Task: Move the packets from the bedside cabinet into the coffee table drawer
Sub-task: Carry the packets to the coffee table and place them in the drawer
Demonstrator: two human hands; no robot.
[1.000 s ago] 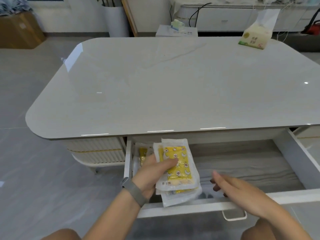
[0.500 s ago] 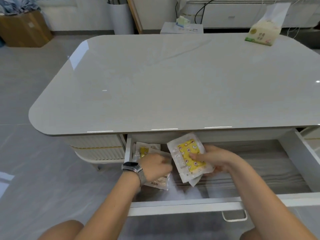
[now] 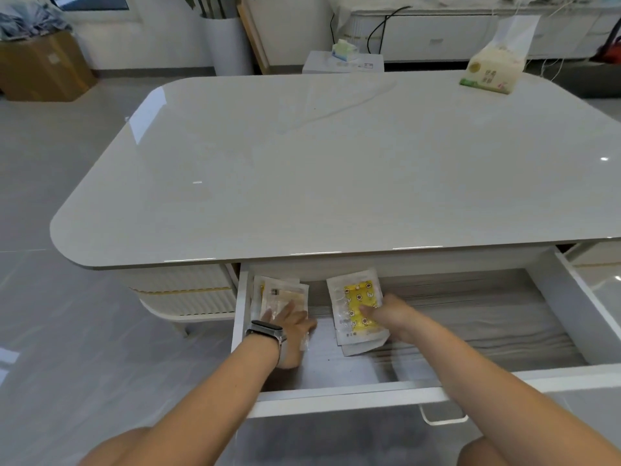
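The coffee table (image 3: 336,163) has its white drawer (image 3: 336,398) pulled out toward me. A stack of clear packets (image 3: 280,292) lies in the drawer's left end, and my left hand (image 3: 292,326), with a watch on the wrist, rests on it with fingers straight. To its right, yellow-printed packets (image 3: 354,302) lie stacked on the drawer floor. My right hand (image 3: 386,316) holds their right edge, thumb on top. The bedside cabinet is out of view.
The drawer's grey wood-grain floor (image 3: 470,324) stretches right of the packets to the side wall (image 3: 568,297). A tissue pack (image 3: 490,72) stands on the table's far right corner. A cardboard box (image 3: 43,65) and a white planter (image 3: 228,45) stand on the floor beyond.
My right hand took the yellow packets from my left hand and lowered them onto the drawer floor. My left hand moved onto the left stack and flattened there.
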